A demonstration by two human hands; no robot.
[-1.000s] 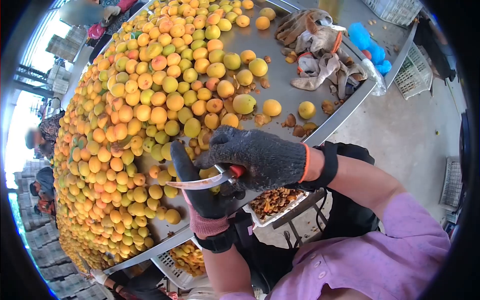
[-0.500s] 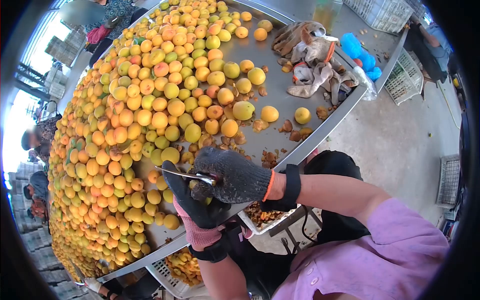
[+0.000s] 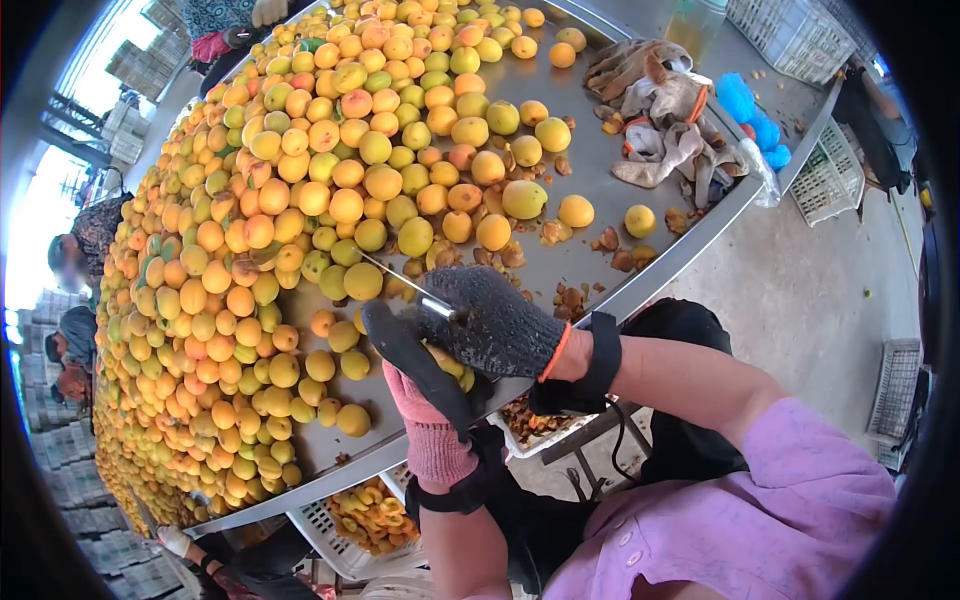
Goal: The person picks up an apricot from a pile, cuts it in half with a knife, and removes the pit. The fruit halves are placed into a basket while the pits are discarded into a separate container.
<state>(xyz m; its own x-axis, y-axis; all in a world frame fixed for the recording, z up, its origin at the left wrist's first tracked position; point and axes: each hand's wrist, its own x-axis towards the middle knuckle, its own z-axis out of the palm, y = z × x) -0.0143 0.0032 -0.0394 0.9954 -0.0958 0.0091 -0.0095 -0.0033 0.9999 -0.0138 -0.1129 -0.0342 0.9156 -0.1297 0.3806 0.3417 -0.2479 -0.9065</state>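
Observation:
My right hand (image 3: 495,322), in a dark grey glove with an orange cuff edge, is closed round a small knife (image 3: 437,306). The knife's thin blade points up and left, over the fruit on the table. Just below, my left hand (image 3: 425,385), in a pink and black glove, curls round a yellow-green apricot (image 3: 452,366). Only part of that fruit shows between the gloves. Beside both hands, a large heap of apricots (image 3: 290,190) covers the metal table (image 3: 600,180).
Apricot pieces fill a white crate (image 3: 330,545) below the table edge; another white tray (image 3: 515,450) holds dark scraps. Used gloves (image 3: 665,120) and a blue plastic bundle (image 3: 750,115) lie at the right. Other people sit along the far and left sides.
My left hand has turned, and the apricot in it now shows more. The knife blade has swung to a steeper upward slant. The whole view has shifted slightly.

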